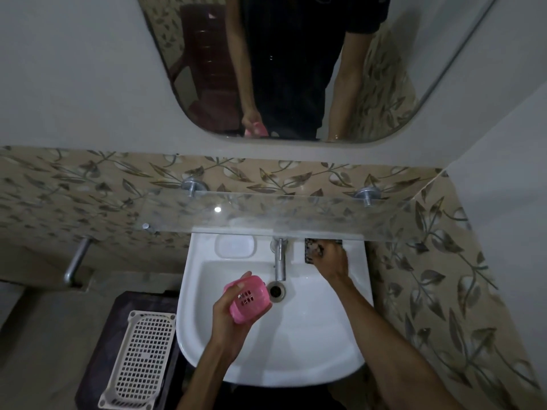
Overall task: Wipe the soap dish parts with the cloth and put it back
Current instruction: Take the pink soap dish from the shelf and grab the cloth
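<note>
The person's bare left hand [228,315] and bare right hand [331,258] carried no rings or watch; both forearms were uncovered. The mirror reflection showed a dark short-sleeved shirt [296,39].

white sink [296,359] under a glass shelf [266,211], chrome tap [279,261] over the drain [276,290], mirror [384,69] above, white perforated tray [142,356] lower left.

The left hand [226,316] grips a pink soap dish [248,298] over the white sink [310,344], just at nine o'clock of the drain [276,290]. At two o'clock, the right hand [331,258] rests on a dark speckled cloth [312,245] beside the tap [279,261].
</note>
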